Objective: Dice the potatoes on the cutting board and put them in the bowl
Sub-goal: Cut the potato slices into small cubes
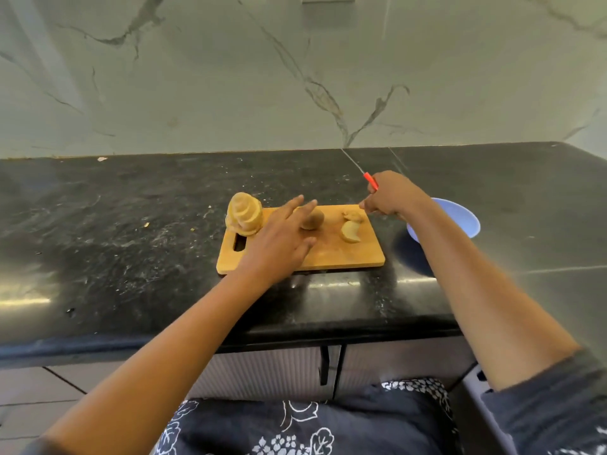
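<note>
Your left hand [282, 238] is spread wide, fingers straight and holding nothing, over the middle of the wooden cutting board [345, 257]. The brown potato piece [312, 220] lies just past its fingertips at about 1 o'clock, so this is the nearer hand to steady it. The piece looks roundish, and I cannot tell its long axis. Your right hand [389, 197] is at the board's 2 o'clock corner, curled round a red knife handle [371, 180]; the blade is not clear to see. A few cut potato pieces [351, 229] lie between the potato and that hand and may crowd the cut. A stack of potato slices [244, 215] sits at the board's 10 o'clock corner. The blue bowl [460, 221] rests on the counter [131, 224] at the board's 3 o'clock, partly behind your right forearm.
</note>
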The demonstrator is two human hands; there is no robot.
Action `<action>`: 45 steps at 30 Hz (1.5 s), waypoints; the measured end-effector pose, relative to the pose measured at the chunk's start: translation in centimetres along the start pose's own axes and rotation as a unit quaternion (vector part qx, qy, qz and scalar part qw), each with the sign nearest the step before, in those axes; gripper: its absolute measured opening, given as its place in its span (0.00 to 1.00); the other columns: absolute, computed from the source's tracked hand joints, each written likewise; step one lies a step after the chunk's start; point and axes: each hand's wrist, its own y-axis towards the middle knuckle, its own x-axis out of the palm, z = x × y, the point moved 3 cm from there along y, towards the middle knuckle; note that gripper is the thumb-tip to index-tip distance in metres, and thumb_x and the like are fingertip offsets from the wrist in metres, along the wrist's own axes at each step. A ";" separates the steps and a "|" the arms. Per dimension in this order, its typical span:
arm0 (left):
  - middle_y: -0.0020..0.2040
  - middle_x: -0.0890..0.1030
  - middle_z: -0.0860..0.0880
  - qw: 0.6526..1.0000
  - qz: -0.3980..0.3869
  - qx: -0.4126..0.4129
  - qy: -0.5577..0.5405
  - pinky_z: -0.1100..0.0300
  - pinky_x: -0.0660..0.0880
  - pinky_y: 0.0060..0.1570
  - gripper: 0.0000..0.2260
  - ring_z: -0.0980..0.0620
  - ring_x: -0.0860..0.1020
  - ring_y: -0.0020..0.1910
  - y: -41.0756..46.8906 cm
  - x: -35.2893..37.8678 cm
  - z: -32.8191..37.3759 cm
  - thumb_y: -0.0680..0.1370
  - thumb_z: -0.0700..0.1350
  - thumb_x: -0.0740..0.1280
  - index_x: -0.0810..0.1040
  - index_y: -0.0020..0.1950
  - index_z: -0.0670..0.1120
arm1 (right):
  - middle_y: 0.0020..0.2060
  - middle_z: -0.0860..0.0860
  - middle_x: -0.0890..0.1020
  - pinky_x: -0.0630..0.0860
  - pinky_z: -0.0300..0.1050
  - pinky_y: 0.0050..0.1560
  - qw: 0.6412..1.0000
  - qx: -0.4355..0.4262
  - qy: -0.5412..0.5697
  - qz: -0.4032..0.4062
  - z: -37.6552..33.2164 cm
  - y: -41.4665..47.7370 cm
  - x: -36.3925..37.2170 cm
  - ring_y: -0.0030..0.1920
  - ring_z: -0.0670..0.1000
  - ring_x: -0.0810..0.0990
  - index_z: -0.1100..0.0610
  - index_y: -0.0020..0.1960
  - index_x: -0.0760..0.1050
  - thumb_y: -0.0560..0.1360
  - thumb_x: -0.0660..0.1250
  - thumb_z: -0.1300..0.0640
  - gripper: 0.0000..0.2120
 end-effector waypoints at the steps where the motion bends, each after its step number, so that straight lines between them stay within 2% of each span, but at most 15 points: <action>1: 0.77 0.58 0.48 0.999 -0.031 -0.039 0.003 0.55 0.56 0.72 0.29 0.50 0.57 0.75 0.8 0.4 0.0 0.79 0.48 0.65 0.57 0.77 0.51 | 0.35 0.57 0.79 0.75 0.46 0.38 1.000 0.005 0.024 0.002 0.3 -0.4 0.0 0.36 0.55 0.78 0.57 0.35 0.66 0.75 0.69 0.56 0.15; 2: 0.77 0.58 0.48 0.996 -0.051 -0.067 0.007 0.54 0.57 0.72 0.29 0.49 0.57 0.75 1.6 0.7 0.0 0.79 0.49 0.64 0.55 0.77 0.51 | 0.35 0.56 0.80 0.76 0.47 0.40 0.999 0.008 0.046 0.003 0.5 -1.0 0.0 0.36 0.55 0.80 0.57 0.35 0.67 0.76 0.67 0.56 0.14; 4: 0.75 0.63 0.47 0.993 -0.065 -0.096 0.012 0.54 0.62 0.69 0.29 0.48 0.63 0.73 2.6 1.1 0.1 0.79 0.48 0.65 0.56 0.77 0.50 | 0.34 0.55 0.80 0.74 0.45 0.36 0.998 0.008 0.055 0.014 0.7 -2.5 0.2 0.34 0.54 0.78 0.57 0.37 0.68 0.77 0.64 0.53 0.13; 7: 0.66 0.74 0.48 0.993 -0.026 -0.112 -0.011 0.58 0.69 0.60 0.26 0.49 0.73 0.63 3.0 0.9 -0.3 0.77 0.47 0.68 0.65 0.73 0.50 | 0.39 0.54 0.76 0.65 0.45 0.33 0.998 0.011 0.050 0.020 0.7 -5.2 0.9 0.38 0.55 0.73 0.57 0.43 0.68 0.78 0.61 0.49 0.12; 10: 0.60 0.79 0.51 0.994 0.005 -0.105 -0.035 0.61 0.72 0.54 0.23 0.53 0.77 0.56 2.4 0.5 -0.8 0.74 0.47 0.72 0.71 0.68 0.51 | 0.37 0.51 0.74 0.64 0.46 0.34 0.994 0.008 0.110 -0.001 0.3 -7.6 1.7 0.38 0.52 0.71 0.55 0.44 0.68 0.80 0.57 0.49 0.10; 12: 0.59 0.79 0.51 0.994 0.009 -0.096 -0.048 0.60 0.73 0.55 0.23 0.53 0.77 0.56 1.7 0.5 -0.9 0.74 0.47 0.72 0.72 0.68 0.52 | 0.37 0.50 0.76 0.67 0.46 0.37 0.990 -0.005 0.137 -0.015 -0.1 -9.0 2.3 0.37 0.50 0.72 0.54 0.49 0.71 0.81 0.55 0.51 0.09; 14: 0.60 0.79 0.51 0.995 0.017 -0.088 -0.051 0.61 0.72 0.56 0.23 0.53 0.77 0.57 1.1 0.3 -1.1 0.74 0.45 0.72 0.72 0.68 0.51 | 0.42 0.50 0.78 0.70 0.46 0.37 0.994 -0.039 0.104 -0.003 -0.7 -10.3 3.0 0.38 0.50 0.75 0.52 0.58 0.71 0.81 0.55 0.55 0.09; 18: 0.61 0.78 0.51 0.992 0.028 -0.087 -0.088 0.60 0.73 0.60 0.23 0.54 0.75 0.60 0.7 -0.1 -1.3 0.73 0.45 0.73 0.74 0.67 0.49 | 0.54 0.52 0.80 0.66 0.43 0.42 0.991 -0.088 0.033 0.098 -1.7 -11.8 4.2 0.48 0.53 0.77 0.52 0.68 0.71 0.79 0.57 0.60 0.18; 22: 0.60 0.79 0.52 0.987 0.057 -0.094 -0.114 0.63 0.72 0.58 0.20 0.55 0.76 0.59 0.4 -0.1 -1.4 0.74 0.46 0.72 0.76 0.65 0.48 | 0.53 0.51 0.80 0.62 0.41 0.42 0.983 -0.108 0.012 0.151 -2.0 -12.1 5.4 0.50 0.52 0.76 0.50 0.69 0.70 0.78 0.57 0.59 0.20; 27: 0.57 0.81 0.51 0.984 0.096 -0.099 -0.109 0.57 0.76 0.57 0.20 0.55 0.78 0.56 0.6 0.0 -1.3 0.72 0.46 0.74 0.78 0.63 0.47 | 0.45 0.50 0.79 0.66 0.41 0.41 0.970 -0.137 0.037 0.197 -2.3 -12.5 5.8 0.42 0.50 0.76 0.51 0.69 0.71 0.77 0.59 0.59 0.20; 31: 0.57 0.81 0.50 0.984 0.104 -0.107 -0.098 0.64 0.72 0.59 0.20 0.55 0.78 0.58 0.9 0.0 -1.3 0.72 0.46 0.74 0.78 0.63 0.46 | 0.40 0.50 0.78 0.65 0.40 0.40 0.966 -0.147 0.039 0.208 -2.3 -12.3 6.0 0.38 0.49 0.74 0.51 0.68 0.72 0.77 0.62 0.59 0.20; 35: 0.57 0.82 0.49 0.984 0.105 -0.099 -0.108 0.61 0.74 0.59 0.19 0.56 0.77 0.57 0.9 0.0 -1.3 0.72 0.45 0.74 0.79 0.62 0.45 | 0.44 0.52 0.81 0.69 0.43 0.41 0.966 -0.154 0.029 0.208 -2.3 -11.9 6.0 0.41 0.51 0.77 0.51 0.68 0.73 0.77 0.62 0.59 0.20; 38: 0.56 0.82 0.49 0.985 0.105 -0.086 -0.103 0.63 0.74 0.57 0.18 0.56 0.78 0.56 0.9 0.0 -1.3 0.72 0.44 0.74 0.79 0.62 0.44 | 0.44 0.54 0.81 0.70 0.45 0.39 0.963 -0.163 0.007 0.213 -2.6 -11.7 6.3 0.40 0.53 0.77 0.53 0.67 0.74 0.77 0.63 0.60 0.19; 41: 0.55 0.83 0.50 0.987 0.102 -0.084 -0.089 0.68 0.71 0.55 0.18 0.55 0.79 0.55 1.0 0.0 -1.4 0.72 0.44 0.74 0.80 0.61 0.44 | 0.36 0.52 0.77 0.62 0.42 0.32 0.957 -0.169 -0.022 0.234 -3.2 -11.1 6.7 0.31 0.50 0.69 0.57 0.64 0.77 0.75 0.65 0.62 0.18; 45: 0.55 0.82 0.49 0.988 0.099 -0.089 -0.082 0.68 0.71 0.55 0.18 0.55 0.79 0.55 1.1 0.0 -1.6 0.72 0.45 0.74 0.80 0.61 0.45 | 0.30 0.51 0.73 0.59 0.40 0.28 0.952 -0.178 -0.029 0.247 -3.1 -11.3 6.8 0.27 0.48 0.64 0.60 0.58 0.81 0.69 0.70 0.65 0.17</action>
